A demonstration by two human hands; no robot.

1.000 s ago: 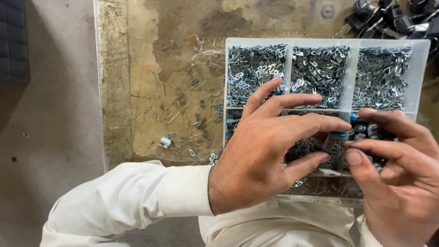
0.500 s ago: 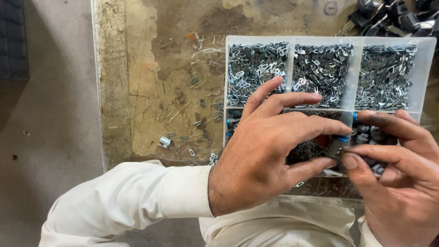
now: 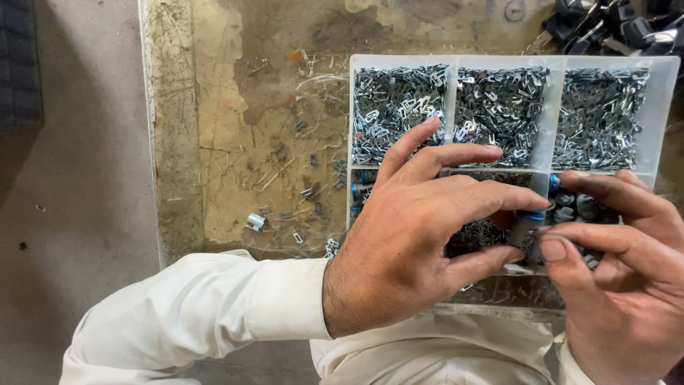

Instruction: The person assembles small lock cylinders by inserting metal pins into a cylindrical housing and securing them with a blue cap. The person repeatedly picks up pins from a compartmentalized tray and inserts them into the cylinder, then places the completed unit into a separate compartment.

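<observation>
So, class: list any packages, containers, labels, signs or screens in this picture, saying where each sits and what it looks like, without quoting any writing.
Parts box: on the worn bench, upper right; clear plastic, rectangular, divided into compartments filled with small silver metal clips.
Plastic sheet: flat on the bench left of the box; clear and crinkled.
Labels, signs, screens: none in view.

Evenly lit by soft, diffuse daylight, moderately bright, without harsh glare. Faint sheen on the metal clips (image 3: 399,100) in the clear compartment box (image 3: 662,68) at upper right. Dim in the upper left corner and the far upper right. Soft shadow beneath the left hand (image 3: 420,228). Sharp at centre, slightly soft toward the lower edge.
</observation>
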